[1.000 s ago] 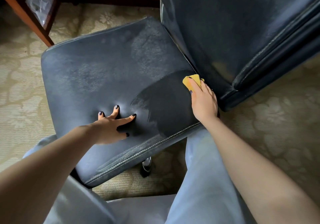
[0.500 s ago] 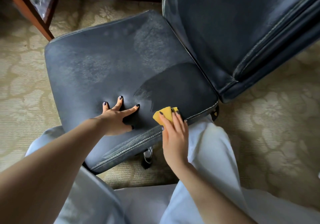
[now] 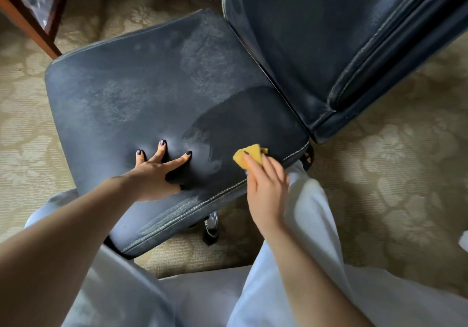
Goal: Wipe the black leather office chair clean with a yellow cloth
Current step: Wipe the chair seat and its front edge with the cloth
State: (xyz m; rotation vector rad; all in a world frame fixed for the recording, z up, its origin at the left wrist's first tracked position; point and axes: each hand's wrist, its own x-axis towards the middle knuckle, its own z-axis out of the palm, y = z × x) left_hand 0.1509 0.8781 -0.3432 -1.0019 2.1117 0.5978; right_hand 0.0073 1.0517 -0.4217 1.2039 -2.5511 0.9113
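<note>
The black leather office chair fills the middle of the view, its dusty grey seat (image 3: 141, 93) below me and its backrest (image 3: 316, 35) rising at the upper right. A darker wiped patch (image 3: 248, 121) covers the seat's near right corner. My right hand (image 3: 266, 190) presses the small folded yellow cloth (image 3: 249, 157) flat onto the seat near its stitched front edge, fingers lying straight over the cloth. My left hand (image 3: 154, 172) rests on the seat with fingers spread, fingertips denting the leather, left of the wiped patch.
A wooden furniture frame (image 3: 38, 30) with a clear plastic bag stands at the top left. Patterned beige carpet (image 3: 392, 174) surrounds the chair. A chrome chair base part (image 3: 211, 223) shows under the seat. My light trousers (image 3: 304, 276) fill the bottom.
My right hand slid the cloth from the crease by the backrest down to the seat's front edge, then shifted slightly right. The wiped patch has widened. My left hand stays put.
</note>
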